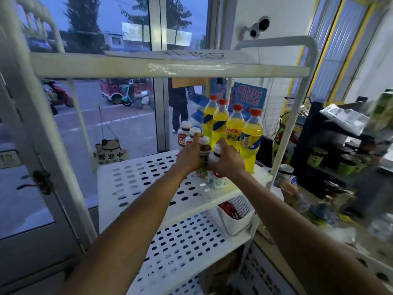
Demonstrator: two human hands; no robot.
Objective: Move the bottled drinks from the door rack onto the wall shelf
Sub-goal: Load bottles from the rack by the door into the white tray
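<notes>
Left hand: our left hand (189,156) has its fingers curled round the brown bottle (205,146).
Right hand: our right hand (227,161) wraps its fingers round the white bottle (215,181) just beside it. The two hands nearly touch.
Where the drinks are: both gripped bottles stand upright toward the right side of the rack's middle shelf (136,179). Their bases are on it or just above it, and we cannot tell which.
Neighbours: two more small bottles (185,133) stand just behind the left hand. Four yellow bottles (235,129) stand in a row behind and to the right of the right hand, close to its knuckles.
Relation that counts: each bottle's long axis is vertical and each already sits inside a hand. We judge a straight lift, kept away from the yellow row, to be the safest way out.
Hidden: the hands cover the middle of both bottles, and the labels are unreadable. We cannot pick out the wall shelf. The rack stands by the glass door (25,199).
</notes>
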